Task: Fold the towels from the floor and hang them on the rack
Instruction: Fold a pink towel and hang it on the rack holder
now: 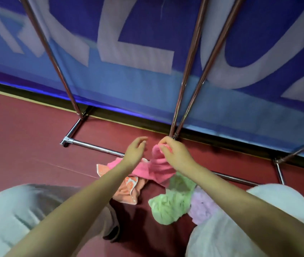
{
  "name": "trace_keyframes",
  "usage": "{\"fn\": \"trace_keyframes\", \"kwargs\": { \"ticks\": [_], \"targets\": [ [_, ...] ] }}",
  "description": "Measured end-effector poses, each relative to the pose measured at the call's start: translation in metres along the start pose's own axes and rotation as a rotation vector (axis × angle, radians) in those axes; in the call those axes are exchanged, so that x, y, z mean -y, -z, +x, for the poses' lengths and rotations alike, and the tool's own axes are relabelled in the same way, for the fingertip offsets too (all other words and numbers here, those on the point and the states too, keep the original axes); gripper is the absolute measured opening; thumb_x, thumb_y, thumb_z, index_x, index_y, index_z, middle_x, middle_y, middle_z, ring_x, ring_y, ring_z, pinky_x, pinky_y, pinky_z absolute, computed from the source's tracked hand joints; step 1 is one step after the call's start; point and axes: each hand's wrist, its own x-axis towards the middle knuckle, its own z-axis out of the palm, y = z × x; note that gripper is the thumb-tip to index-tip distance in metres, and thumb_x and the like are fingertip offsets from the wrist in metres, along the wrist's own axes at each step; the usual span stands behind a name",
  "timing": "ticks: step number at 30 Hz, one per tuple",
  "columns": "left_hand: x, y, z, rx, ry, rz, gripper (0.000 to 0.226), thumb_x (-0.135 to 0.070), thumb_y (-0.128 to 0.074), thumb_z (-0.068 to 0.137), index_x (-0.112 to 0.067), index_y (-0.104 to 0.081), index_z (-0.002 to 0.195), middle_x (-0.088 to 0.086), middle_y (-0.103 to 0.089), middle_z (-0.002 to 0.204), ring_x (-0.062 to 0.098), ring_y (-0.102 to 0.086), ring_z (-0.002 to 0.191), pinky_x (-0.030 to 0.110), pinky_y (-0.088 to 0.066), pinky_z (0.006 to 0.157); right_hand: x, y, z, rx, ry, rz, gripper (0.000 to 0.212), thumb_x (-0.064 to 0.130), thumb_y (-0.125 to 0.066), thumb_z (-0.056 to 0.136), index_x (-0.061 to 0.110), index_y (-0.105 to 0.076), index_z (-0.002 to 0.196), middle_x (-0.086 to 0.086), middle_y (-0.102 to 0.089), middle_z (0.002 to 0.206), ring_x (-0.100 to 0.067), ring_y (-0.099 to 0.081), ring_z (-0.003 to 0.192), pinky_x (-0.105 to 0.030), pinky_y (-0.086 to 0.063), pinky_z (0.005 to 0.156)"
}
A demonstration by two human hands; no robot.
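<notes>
Banner in blue with big pale letters fills the far side, and in front of it stand the chrome poles of the rack, its base bars running along the red floor. No towel shows on any pole or bar that I can see, though the top of the rack is out of view, so I judge the hanging has not begun.

My knees in pale trousers frame the near corners, and between them lies the pile, all crumpled. The green towel sits near and right of centre, with the lilac towel just beside it on the right, partly under my right arm. The orange patterned towel lies to the left, touching the pink one.

The pink towel is the one in hand: my right hand pinches its upper edge and lifts it off the floor, the rest trailing down onto the heap. My left hand hovers just beside it, fingers loosely spread, holding nothing.

By my reckoning this is the first towel; four folds and four hangings remain.
</notes>
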Motion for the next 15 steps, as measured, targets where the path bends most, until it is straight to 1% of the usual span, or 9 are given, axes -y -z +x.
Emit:
{"fn": "trace_keyframes", "kwargs": {
  "ticks": [2, 3, 4, 6, 7, 8, 10, 12, 15],
  "targets": [
    [-0.023, 0.001, -0.03, 0.11, -0.06, -0.054, 0.026, -0.013, -0.039, 0.103, -0.02, -0.057, 0.119, 0.002, -0.061, 0.112, 0.015, -0.058, 0.097, 0.012, -0.048, 0.066, 0.015, 0.023, -0.018, 0.0, 0.076, 0.042, 0.013, 0.008, -0.053, 0.091, 0.014, -0.064, 0.086, 0.01, -0.063, 0.076, -0.003, -0.058, 0.075, -0.017, -0.043, 0.073],
    [-0.031, 0.002, -0.045, 0.163, -0.09, -0.067, 0.028, -0.014, -0.038, 0.103, -0.019, -0.057, 0.124, 0.0, -0.06, 0.116, 0.012, -0.058, 0.101, 0.009, -0.048, 0.069, 0.021, 0.031, -0.028, -0.006, 0.108, 0.081, 0.016, 0.005, -0.053, 0.09, 0.014, -0.064, 0.083, 0.011, -0.062, 0.074, 0.003, -0.056, 0.072, -0.012, -0.041, 0.072],
    [-0.037, 0.002, -0.06, 0.21, -0.112, -0.085, 0.031, -0.012, -0.038, 0.103, -0.018, -0.057, 0.126, -0.002, -0.061, 0.119, 0.009, -0.058, 0.103, 0.009, -0.048, 0.073, 0.026, 0.038, -0.036, -0.017, 0.136, 0.115, 0.018, 0.002, -0.053, 0.089, 0.014, -0.064, 0.081, 0.011, -0.062, 0.074, 0.006, -0.055, 0.072, -0.01, -0.039, 0.073],
    [-0.042, -0.003, -0.087, 0.28, -0.103, -0.107, 0.035, -0.001, -0.04, 0.097, -0.015, -0.061, 0.121, -0.001, -0.063, 0.117, 0.008, -0.058, 0.103, 0.017, -0.05, 0.084, 0.032, 0.047, -0.053, -0.026, 0.167, 0.153, 0.02, 0.001, -0.054, 0.089, 0.016, -0.063, 0.079, 0.012, -0.061, 0.075, 0.007, -0.055, 0.073, -0.01, -0.04, 0.074],
    [-0.043, -0.006, -0.098, 0.299, -0.094, -0.1, 0.038, 0.003, -0.042, 0.092, -0.015, -0.064, 0.116, 0.001, -0.065, 0.115, 0.01, -0.059, 0.103, 0.024, -0.049, 0.089, 0.033, 0.049, -0.06, -0.023, 0.176, 0.157, 0.022, 0.002, -0.055, 0.09, 0.019, -0.062, 0.079, 0.012, -0.062, 0.075, 0.007, -0.055, 0.073, -0.011, -0.041, 0.075],
    [-0.042, -0.01, -0.108, 0.31, -0.089, -0.09, 0.039, 0.005, -0.042, 0.089, -0.015, -0.066, 0.113, 0.003, -0.066, 0.114, 0.012, -0.058, 0.104, 0.028, -0.047, 0.093, 0.034, 0.05, -0.067, -0.016, 0.188, 0.156, 0.024, 0.002, -0.055, 0.09, 0.022, -0.061, 0.078, 0.012, -0.062, 0.075, 0.006, -0.056, 0.074, -0.013, -0.042, 0.076],
    [-0.04, -0.016, -0.127, 0.329, -0.098, -0.077, 0.036, 0.0, -0.044, 0.09, -0.016, -0.066, 0.114, 0.006, -0.066, 0.117, 0.012, -0.058, 0.108, 0.03, -0.045, 0.096, 0.034, 0.05, -0.078, -0.005, 0.212, 0.154, 0.025, 0.002, -0.055, 0.089, 0.023, -0.062, 0.078, 0.011, -0.064, 0.076, 0.0, -0.059, 0.077, -0.021, -0.046, 0.08],
    [-0.042, -0.021, -0.142, 0.331, -0.118, -0.089, 0.031, -0.012, -0.046, 0.091, -0.018, -0.065, 0.115, 0.005, -0.065, 0.119, 0.01, -0.057, 0.109, 0.031, -0.044, 0.099, 0.036, 0.05, -0.088, 0.004, 0.235, 0.169, 0.022, 0.002, -0.054, 0.088, 0.019, -0.064, 0.079, 0.009, -0.066, 0.077, -0.008, -0.062, 0.08, -0.027, -0.048, 0.082],
    [-0.05, -0.025, -0.152, 0.356, -0.129, -0.143, 0.03, -0.017, -0.047, 0.094, -0.012, -0.065, 0.117, 0.003, -0.065, 0.117, 0.009, -0.056, 0.109, 0.033, -0.042, 0.101, 0.039, 0.054, -0.097, -0.011, 0.244, 0.228, 0.019, 0.0, -0.053, 0.089, 0.011, -0.066, 0.081, 0.003, -0.067, 0.079, -0.012, -0.063, 0.081, -0.029, -0.048, 0.083]
  ]
}}
